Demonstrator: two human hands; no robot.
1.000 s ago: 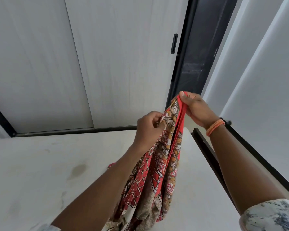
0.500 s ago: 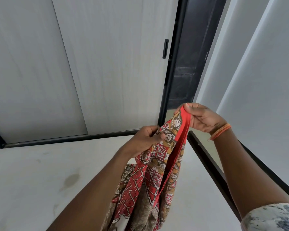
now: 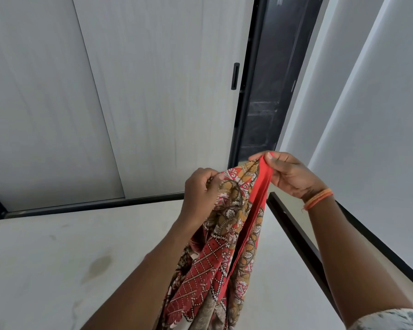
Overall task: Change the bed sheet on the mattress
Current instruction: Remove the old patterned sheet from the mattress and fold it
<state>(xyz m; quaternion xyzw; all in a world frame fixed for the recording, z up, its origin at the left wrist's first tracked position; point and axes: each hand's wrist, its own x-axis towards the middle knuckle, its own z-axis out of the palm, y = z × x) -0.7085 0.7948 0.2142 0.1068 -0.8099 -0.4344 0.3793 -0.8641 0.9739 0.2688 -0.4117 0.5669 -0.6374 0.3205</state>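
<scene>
Since the earlier frame both hands have sunk lower against the wardrobe, with the right hand now nearer the left hand. Largest behind the fingers are the pale sliding wardrobe doors, with a black handle above the hands and a dark gap directly behind the right fingertips. White wall fills the area to the right of the right hand. Bare mattress, pale and stained, lies below and left of the left hand; its black frame runs under the right wrist. Red patterned sheet hangs bunched between the two forearms, hiding the mattress beneath it. Left fingers are curled round a gathered patterned fold at the sheet's top. Right thumb and fingertips pinch the plain red hem, held slightly higher. An orange band circles the right wrist.
</scene>
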